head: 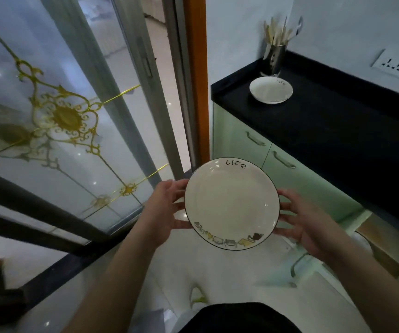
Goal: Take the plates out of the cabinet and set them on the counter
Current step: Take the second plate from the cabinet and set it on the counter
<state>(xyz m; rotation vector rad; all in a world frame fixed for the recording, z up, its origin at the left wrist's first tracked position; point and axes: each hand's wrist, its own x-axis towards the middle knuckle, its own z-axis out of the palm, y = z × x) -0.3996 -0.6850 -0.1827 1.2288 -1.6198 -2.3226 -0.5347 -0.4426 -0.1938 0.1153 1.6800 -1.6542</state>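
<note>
I hold a white plate point(229, 200) with a dark rim, the word "life" and small drawings, level in front of me above the floor. My left hand point(164, 207) grips its left edge and my right hand point(302, 219) grips its right edge. A second, matching plate point(270, 90) rests on the black counter point(326, 121) at the upper right, apart from both hands. An open pale green cabinet door point(314, 263) hangs at the lower right.
A metal holder with chopsticks and utensils point(274, 56) stands behind the counter plate. A wall socket point(395, 67) is on the right wall. Pale green cabinet doors point(239, 140) sit under the counter. A glass sliding door with gold ornament point(61, 116) fills the left.
</note>
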